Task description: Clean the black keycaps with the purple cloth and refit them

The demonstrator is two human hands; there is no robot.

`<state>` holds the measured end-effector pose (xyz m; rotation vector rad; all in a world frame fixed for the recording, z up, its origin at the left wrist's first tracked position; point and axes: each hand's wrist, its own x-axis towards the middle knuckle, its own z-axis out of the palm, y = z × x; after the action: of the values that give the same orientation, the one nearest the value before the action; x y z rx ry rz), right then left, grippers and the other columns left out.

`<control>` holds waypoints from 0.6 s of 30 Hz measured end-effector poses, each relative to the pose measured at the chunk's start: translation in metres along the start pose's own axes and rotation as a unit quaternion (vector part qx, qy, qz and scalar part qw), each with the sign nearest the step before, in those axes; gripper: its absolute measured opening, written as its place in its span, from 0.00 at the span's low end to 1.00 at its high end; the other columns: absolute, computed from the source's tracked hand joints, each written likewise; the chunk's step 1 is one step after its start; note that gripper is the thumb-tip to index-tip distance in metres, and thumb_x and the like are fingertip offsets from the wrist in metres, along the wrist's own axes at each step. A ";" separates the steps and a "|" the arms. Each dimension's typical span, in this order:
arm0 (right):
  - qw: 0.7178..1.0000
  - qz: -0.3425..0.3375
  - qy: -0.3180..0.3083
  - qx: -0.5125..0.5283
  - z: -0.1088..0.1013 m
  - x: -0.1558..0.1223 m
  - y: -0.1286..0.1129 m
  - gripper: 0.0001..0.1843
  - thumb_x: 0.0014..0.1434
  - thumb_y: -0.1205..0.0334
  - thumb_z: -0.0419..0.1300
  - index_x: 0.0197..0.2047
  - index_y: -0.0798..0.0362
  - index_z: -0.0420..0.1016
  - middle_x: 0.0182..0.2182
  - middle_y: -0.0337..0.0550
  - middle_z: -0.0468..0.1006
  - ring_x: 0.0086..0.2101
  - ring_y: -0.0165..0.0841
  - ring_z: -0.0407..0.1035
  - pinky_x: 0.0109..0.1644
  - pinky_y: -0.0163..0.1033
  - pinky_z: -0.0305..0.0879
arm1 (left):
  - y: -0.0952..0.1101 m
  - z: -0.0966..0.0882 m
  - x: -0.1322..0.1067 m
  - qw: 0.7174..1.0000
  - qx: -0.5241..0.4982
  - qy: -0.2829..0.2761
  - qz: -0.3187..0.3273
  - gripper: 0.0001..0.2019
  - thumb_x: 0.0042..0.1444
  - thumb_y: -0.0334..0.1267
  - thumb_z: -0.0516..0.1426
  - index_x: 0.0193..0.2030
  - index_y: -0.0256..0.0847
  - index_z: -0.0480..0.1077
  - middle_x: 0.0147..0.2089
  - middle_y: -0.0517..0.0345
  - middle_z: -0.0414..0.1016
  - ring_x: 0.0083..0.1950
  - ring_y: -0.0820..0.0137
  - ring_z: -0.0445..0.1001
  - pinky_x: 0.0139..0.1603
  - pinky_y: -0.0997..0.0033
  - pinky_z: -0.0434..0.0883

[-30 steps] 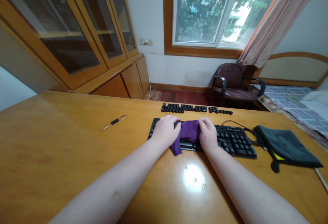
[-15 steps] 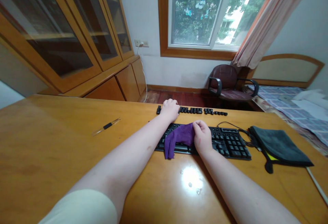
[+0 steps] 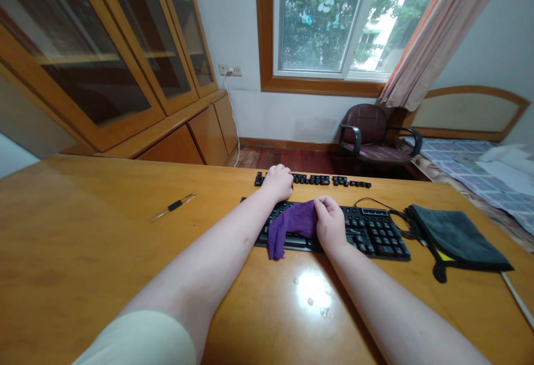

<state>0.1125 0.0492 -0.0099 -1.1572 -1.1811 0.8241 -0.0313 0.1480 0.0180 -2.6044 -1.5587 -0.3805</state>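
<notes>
My left hand (image 3: 278, 182) is at the row of loose black keycaps (image 3: 311, 179) along the desk's far edge. Its fingers are curled down, and a small black keycap shows at the fingertips, mostly hidden. A purple cloth (image 3: 297, 221) is pinched at its upper right corner by my right hand (image 3: 330, 220). The cloth drapes over the middle of a black keyboard (image 3: 377, 237), one end hanging past its near edge. On the keyboard's right side the number pad keys are in place, while the upper part shows bare key positions.
On the wooden desk (image 3: 104, 253), a clear stick tool with a black grip (image 3: 175, 205) lies left. A dark grey pouch (image 3: 459, 237) and the keyboard's cable (image 3: 398, 217) lie right. Beyond the desk are an armchair (image 3: 367, 126), a bed and a glass-door cabinet (image 3: 175, 75).
My left hand has drawn back very slightly toward me, with its fingers more curled. My right hand and the purple cloth have hardly moved.
</notes>
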 end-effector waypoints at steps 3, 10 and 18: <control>1.000 0.005 0.008 0.010 0.001 0.000 -0.002 0.11 0.53 0.55 0.56 0.25 0.53 0.66 0.22 0.36 0.67 0.26 0.30 0.61 0.33 0.36 0.60 | 0.008 -0.013 -0.014 0.997 -0.055 0.035 -0.028 0.08 0.48 0.36 0.56 0.34 0.39 0.74 0.40 0.49 0.75 0.48 0.58 0.67 0.51 0.57 0.62; 0.999 0.026 -0.020 0.040 0.002 0.000 -0.004 0.12 0.51 0.53 0.58 0.27 0.53 0.67 0.22 0.37 0.69 0.26 0.31 0.63 0.33 0.36 0.61 | 0.040 -0.029 -0.089 0.926 -0.327 0.131 -0.137 0.07 0.51 0.34 0.55 0.38 0.40 0.71 0.38 0.56 0.76 0.40 0.67 0.73 0.44 0.67 0.70; 0.976 0.110 -0.088 0.165 0.014 -0.005 -0.006 0.10 0.51 0.54 0.57 0.31 0.51 0.70 0.27 0.40 0.76 0.29 0.36 0.70 0.35 0.41 0.66 | 0.041 -0.024 -0.121 0.908 -0.337 0.230 -0.096 0.08 0.53 0.34 0.55 0.41 0.41 0.71 0.40 0.54 0.75 0.45 0.67 0.72 0.50 0.64 0.69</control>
<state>0.0976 0.0463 -0.0061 -0.9637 -1.0187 1.2625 -0.0541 0.0205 0.0131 -2.4572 -1.7073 -1.6774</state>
